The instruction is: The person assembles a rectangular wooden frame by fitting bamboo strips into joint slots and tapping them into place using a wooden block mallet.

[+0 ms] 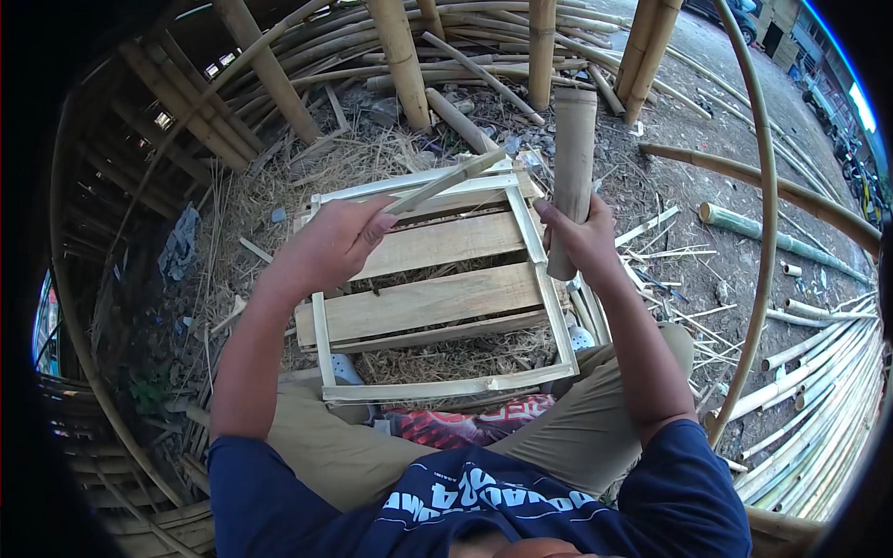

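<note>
My left hand (337, 244) is closed round one end of a narrow split bamboo strip (448, 182), which slants up to the right above the slats. In my right hand (584, 232) a thick bamboo piece (575, 139) is gripped near its lower end and held upright. Below both hands lies a rectangular frame of pale bamboo strips (446, 386), resting on a low bench of wooden slats (437, 302) with gaps between them. The frame's near side reaches over my lap.
Straw and bamboo scraps (260, 200) cover the ground around the bench. Bamboo posts (400, 65) stand beyond it, with stacked poles behind. At right lie a green bamboo pole (781, 244) and a bundle of split bamboo (809, 418). A curved bamboo pole (767, 205) rises nearby.
</note>
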`<action>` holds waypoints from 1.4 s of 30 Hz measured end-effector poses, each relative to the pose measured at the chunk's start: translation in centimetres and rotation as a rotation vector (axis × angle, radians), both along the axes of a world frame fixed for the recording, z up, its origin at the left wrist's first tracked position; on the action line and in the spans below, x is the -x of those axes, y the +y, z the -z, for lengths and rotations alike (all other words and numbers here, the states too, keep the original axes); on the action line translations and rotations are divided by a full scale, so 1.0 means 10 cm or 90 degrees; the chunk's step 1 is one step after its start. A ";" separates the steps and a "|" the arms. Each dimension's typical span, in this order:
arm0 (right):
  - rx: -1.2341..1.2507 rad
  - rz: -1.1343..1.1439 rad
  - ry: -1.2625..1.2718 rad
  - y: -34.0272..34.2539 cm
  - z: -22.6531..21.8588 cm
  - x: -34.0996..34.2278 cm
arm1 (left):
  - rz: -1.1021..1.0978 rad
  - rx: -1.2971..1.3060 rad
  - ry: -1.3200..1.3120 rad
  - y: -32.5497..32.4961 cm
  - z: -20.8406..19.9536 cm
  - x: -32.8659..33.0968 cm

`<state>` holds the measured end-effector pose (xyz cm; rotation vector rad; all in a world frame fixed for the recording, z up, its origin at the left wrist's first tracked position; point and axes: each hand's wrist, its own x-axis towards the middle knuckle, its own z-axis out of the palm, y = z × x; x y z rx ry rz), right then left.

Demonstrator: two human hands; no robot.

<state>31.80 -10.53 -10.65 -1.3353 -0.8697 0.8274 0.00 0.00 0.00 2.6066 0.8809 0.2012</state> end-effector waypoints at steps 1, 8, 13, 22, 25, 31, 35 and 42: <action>0.012 -0.030 -0.025 0.00 0.03 0.02 | -0.025 0.059 -0.018 -0.08 -0.01 0.07; 0.119 -0.088 -0.067 -0.01 0.29 0.25 | -0.050 0.409 -0.172 -0.21 0.29 0.40; 0.152 -0.087 -0.088 0.01 0.37 0.25 | -0.052 0.517 -0.168 -0.14 0.32 0.40; 0.145 -0.091 -0.044 -0.01 0.33 0.24 | 0.003 0.518 -0.144 -0.12 0.37 0.31; 0.155 -0.087 -0.039 -0.02 0.33 0.22 | 0.026 0.494 -0.130 -0.10 0.44 0.27; 0.083 -0.014 -0.058 0.02 0.20 0.01 | 0.078 0.104 -0.027 0.03 0.85 0.12; 0.022 0.051 -0.052 0.05 0.01 -0.35 | 0.027 0.018 0.115 0.22 1.03 -0.34; 0.031 0.160 -0.052 0.10 0.10 -0.76 | 0.054 -0.111 0.071 0.89 1.99 -0.98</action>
